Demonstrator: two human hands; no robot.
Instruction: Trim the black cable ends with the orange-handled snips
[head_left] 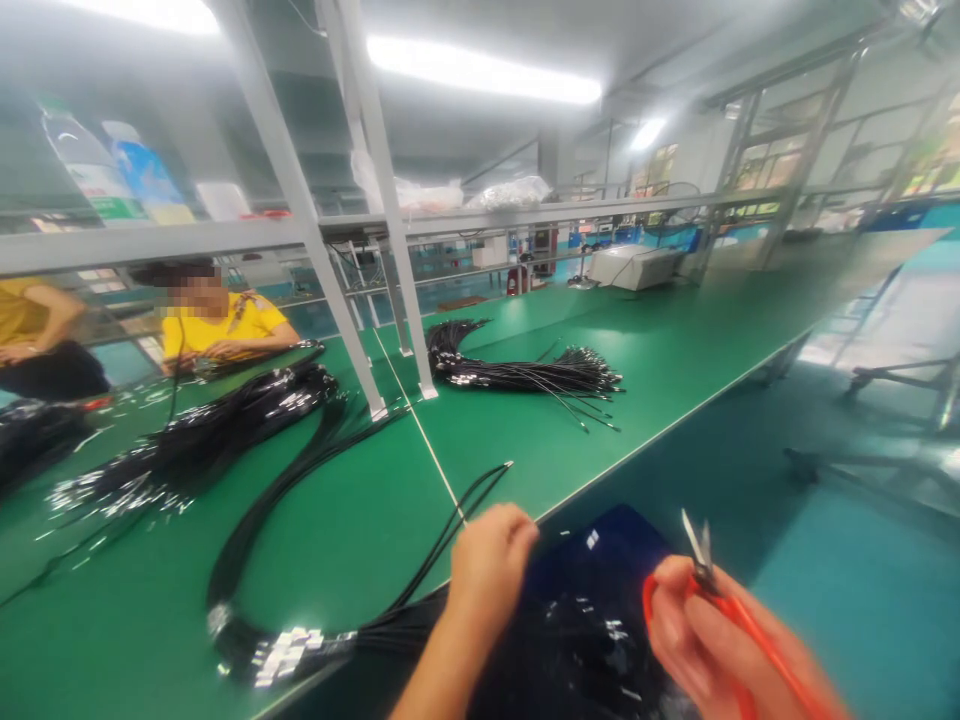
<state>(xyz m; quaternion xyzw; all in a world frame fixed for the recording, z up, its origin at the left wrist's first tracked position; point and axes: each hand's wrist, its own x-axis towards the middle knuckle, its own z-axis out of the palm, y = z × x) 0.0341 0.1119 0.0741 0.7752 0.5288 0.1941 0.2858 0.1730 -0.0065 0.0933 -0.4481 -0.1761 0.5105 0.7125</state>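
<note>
My right hand (709,625) is closed round the scissors (703,570); their red handles show between the fingers and the short blades point up, slightly apart. My left hand (491,560) is curled into a fist by the table edge. What it holds, if anything, is hidden. Behind it, a few black cables (429,565) run across the edge, one end lying on the green table (360,530). To its left, a curved bundle of black cables (259,530) with shiny tips reaches the near edge. Below both hands is a dark blue container (626,525) with dark, glinting pieces in it.
Another black cable bundle (525,372) lies farther along the table. A large heap of cables (225,430) is at the left, where a person in yellow (255,320) sits opposite. White posts (345,300) carry a shelf (465,225) with bottles (90,165).
</note>
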